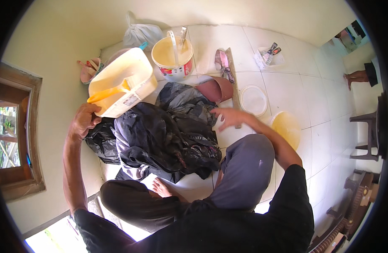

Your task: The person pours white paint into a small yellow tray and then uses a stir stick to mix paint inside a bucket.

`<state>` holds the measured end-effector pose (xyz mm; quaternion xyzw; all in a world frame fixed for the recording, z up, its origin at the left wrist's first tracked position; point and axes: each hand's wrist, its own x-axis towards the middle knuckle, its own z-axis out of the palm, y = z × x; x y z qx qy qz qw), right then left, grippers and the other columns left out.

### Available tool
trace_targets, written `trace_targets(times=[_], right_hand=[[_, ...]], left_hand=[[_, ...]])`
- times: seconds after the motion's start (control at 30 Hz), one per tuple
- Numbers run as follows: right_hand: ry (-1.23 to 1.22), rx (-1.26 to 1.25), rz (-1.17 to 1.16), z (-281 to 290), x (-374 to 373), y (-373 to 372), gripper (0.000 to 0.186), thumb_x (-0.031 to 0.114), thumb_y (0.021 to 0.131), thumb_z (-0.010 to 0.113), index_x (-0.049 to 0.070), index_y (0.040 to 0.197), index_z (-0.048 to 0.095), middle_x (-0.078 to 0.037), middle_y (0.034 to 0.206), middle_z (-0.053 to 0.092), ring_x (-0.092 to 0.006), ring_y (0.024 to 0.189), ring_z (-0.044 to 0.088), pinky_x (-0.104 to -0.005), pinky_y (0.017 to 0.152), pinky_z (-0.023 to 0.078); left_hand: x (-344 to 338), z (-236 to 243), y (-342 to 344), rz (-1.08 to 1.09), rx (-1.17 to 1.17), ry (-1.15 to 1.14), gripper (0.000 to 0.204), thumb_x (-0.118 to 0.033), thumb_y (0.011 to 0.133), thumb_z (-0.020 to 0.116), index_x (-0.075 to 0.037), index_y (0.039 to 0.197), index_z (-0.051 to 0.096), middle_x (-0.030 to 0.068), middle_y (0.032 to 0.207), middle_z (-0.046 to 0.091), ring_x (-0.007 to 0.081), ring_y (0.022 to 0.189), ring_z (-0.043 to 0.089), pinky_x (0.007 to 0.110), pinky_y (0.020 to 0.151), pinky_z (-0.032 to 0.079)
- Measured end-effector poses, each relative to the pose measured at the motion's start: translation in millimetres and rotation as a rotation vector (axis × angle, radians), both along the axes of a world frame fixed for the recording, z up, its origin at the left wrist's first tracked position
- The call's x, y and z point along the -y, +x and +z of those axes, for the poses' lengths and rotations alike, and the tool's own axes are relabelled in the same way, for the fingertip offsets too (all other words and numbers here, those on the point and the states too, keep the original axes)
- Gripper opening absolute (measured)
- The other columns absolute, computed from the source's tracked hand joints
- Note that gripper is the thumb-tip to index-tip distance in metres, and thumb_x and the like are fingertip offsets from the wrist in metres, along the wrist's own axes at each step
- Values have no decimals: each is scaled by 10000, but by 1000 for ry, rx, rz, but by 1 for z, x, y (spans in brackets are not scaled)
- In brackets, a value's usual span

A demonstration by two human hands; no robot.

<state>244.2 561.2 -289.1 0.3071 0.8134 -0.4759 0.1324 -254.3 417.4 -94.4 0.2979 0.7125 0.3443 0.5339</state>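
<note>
My left hand point(85, 120) grips a cream plastic tray point(133, 71) by its near corner, holding it tilted at the upper left. An orange-handled tool point(107, 92) lies inside it, its working end unclear. My right hand point(225, 116) has its fingers spread beside a heap of crumpled black cloth and plastic point(160, 139), with grey fabric among it. A maroon curved object point(221, 88) lies just beyond that hand, with a round white lid point(254, 100) to the right and a yellow round item point(286, 128) partly behind my right arm.
A bucket point(164, 71), white sack point(141, 33) and tools point(222, 63) stand or lie at the back, near a small tool container point(267, 58). A wooden window point(29, 133) is left. Another person's leg point(356, 76), a dark chair point(362, 135) and wooden furniture point(347, 211) are right.
</note>
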Motion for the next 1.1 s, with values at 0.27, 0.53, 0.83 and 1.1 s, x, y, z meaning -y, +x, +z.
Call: trace_targets(times=[0.27,0.53,0.83,1.1], right_hand=[[449,-133,63,-61,122,-1,1200,498,560,875,119,1538,293,-224,1530,324,-477,1367,346,-484,1096,336],[590,-324,-76,-131,127,-87,759,315,599,802,93,1296,596,-181,1426,451,-349,1231,431,-450,1013,339],[638,-363,201,-98,68,-150,757,327,601,814,103,1292,600,-185,1379,497,-353,1187,454,-440,965,356],[253,-319,152,-68,12,-55,529,152,702,767,42,1207,654,-189,1289,587,-364,1163,567,-415,955,463]], left_hand=[[10,3,45,-100,-4,-22,229,-125,920,497,-33,713,536,-17,523,425,50,386,351,209,347,202],[17,12,74,-109,-38,-40,325,-158,926,487,-32,638,569,9,514,487,66,408,386,235,396,252],[34,-30,65,-512,-620,512,107,-54,773,643,50,799,632,130,620,543,223,593,551,345,578,438],[7,-69,110,-665,-643,431,175,-67,693,701,-19,857,664,133,696,628,313,686,606,395,643,460]])
